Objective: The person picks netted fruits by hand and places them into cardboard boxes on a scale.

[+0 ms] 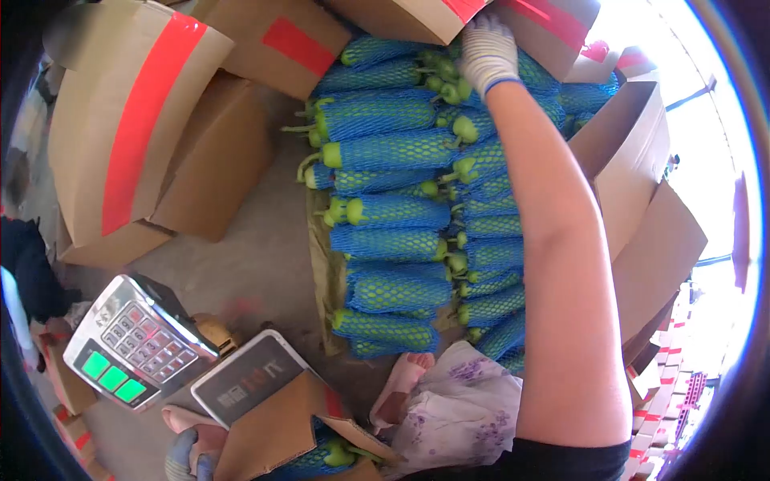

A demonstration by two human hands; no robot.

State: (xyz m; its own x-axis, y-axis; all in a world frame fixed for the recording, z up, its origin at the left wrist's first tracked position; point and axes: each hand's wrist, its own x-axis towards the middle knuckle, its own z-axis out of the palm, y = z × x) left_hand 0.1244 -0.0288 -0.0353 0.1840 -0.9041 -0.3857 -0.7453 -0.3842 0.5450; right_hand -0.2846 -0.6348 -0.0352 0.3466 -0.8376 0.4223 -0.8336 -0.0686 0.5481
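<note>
Many green gourd-like vegetables in blue mesh sleeves lie in two columns on the floor. My right hand, in a striped white glove, reaches to their far end, against the edge of a cardboard box; its fingertips are hidden, so its grip cannot be made out. At the bottom left, my left hand, in a grey glove, is partly in view beside an open carton holding sleeved vegetables. Its grip is unclear. This carton overlaps the platform of a digital scale.
Large cartons with red tape stand at the upper left. Open boxes line the right side, with stacked cartons beyond. Pink footwear and a floral cloth are at the bottom. Dark fabric shows at the left.
</note>
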